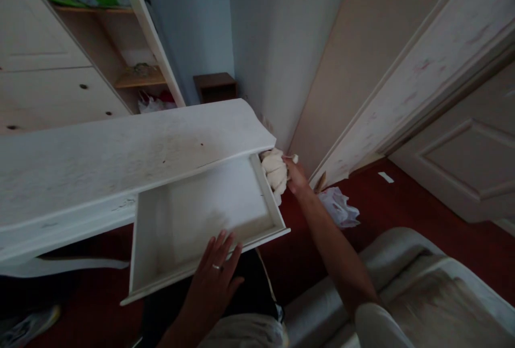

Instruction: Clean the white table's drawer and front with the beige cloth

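Note:
A white drawer (161, 219) is pulled out from under a white desk top (120, 149); its inside looks bare. My left hand (215, 275), a ring on one finger, rests with fingers stretched out on the drawer's front edge. My right hand (295, 174) reaches along the drawer's outer right side and is closed on a crumpled cream cloth (274, 171), pressed against the drawer's side near the desk top's corner.
A white wardrobe (52, 69) with open shelves stands behind the desk. A small dark stool (214, 86) is in the far corner. A white door (434, 96) is on the right. Crumpled white plastic (340, 206) lies on the red floor. A grey seat (402, 289) is at lower right.

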`<control>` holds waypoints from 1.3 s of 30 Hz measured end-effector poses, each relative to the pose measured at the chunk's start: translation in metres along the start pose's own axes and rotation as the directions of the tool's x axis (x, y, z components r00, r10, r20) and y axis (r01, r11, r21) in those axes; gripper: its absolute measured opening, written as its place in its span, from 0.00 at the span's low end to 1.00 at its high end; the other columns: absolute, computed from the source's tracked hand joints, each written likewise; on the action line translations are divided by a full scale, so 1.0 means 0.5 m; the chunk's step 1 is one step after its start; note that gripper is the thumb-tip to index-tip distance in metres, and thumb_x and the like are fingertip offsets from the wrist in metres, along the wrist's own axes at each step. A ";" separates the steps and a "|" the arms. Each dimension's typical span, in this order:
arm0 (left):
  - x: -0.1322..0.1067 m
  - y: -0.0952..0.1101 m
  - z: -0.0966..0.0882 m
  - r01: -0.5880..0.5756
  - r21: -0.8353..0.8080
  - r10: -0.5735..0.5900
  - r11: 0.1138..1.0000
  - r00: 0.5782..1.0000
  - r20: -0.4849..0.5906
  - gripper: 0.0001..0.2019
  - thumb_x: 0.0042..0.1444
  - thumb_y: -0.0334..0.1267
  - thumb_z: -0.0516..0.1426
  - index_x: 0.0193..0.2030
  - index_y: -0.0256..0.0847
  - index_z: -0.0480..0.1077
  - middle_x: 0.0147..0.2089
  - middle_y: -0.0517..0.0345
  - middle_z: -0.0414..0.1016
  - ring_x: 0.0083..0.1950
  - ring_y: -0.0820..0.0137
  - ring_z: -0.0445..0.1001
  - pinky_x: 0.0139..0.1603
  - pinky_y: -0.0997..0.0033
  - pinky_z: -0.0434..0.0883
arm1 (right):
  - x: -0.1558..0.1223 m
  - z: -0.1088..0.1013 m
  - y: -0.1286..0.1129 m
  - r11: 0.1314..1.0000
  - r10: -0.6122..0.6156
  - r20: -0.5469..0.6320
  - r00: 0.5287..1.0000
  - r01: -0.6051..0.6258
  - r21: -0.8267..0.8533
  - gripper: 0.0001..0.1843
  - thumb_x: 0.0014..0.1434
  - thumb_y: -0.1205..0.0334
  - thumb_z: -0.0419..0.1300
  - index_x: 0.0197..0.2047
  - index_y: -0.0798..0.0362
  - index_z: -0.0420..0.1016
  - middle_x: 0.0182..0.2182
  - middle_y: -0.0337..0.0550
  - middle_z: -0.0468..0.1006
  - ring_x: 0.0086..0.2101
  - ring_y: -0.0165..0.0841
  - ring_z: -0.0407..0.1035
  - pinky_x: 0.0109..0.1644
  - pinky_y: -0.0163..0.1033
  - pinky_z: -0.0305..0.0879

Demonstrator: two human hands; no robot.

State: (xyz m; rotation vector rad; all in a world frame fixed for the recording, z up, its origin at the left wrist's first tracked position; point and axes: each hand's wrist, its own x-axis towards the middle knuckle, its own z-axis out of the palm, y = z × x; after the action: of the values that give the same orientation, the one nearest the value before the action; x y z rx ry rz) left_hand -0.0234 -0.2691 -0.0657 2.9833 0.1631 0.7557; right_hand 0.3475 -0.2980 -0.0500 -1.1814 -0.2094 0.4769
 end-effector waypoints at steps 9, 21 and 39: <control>0.077 -0.005 0.085 0.076 -0.024 -0.071 0.997 0.983 0.167 0.20 0.65 0.37 0.56 0.63 0.41 0.72 0.63 0.45 0.75 0.67 0.53 0.71 0.66 0.51 0.71 | 0.019 0.031 0.050 0.986 0.146 0.315 0.938 -0.166 0.037 0.33 0.44 0.57 0.71 0.55 0.49 0.73 0.44 0.37 0.83 0.41 0.34 0.76 0.52 0.42 0.72; 0.090 0.021 0.058 0.151 0.022 -0.153 0.988 0.971 0.184 0.14 0.65 0.38 0.57 0.55 0.44 0.77 0.56 0.50 0.81 0.57 0.59 0.80 0.57 0.62 0.77 | -0.106 -0.130 0.147 0.980 -0.045 0.461 0.886 0.129 -0.152 0.34 0.48 0.64 0.61 0.60 0.49 0.77 0.60 0.43 0.76 0.62 0.41 0.67 0.69 0.49 0.59; 0.104 0.027 0.046 0.024 0.166 -0.054 0.986 0.983 0.176 0.11 0.67 0.36 0.54 0.51 0.39 0.76 0.46 0.51 0.84 0.42 0.64 0.84 0.42 0.66 0.80 | -0.047 -0.063 0.138 0.949 -0.311 0.422 0.852 0.304 0.086 0.28 0.57 0.55 0.65 0.61 0.48 0.74 0.63 0.44 0.74 0.63 0.37 0.66 0.70 0.46 0.59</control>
State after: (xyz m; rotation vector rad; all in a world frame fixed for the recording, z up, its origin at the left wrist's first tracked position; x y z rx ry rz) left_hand 0.0342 -0.2771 -0.0606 3.1713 0.2861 0.4866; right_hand 0.3224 -0.3150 -0.1232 -0.9885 -0.7677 0.4492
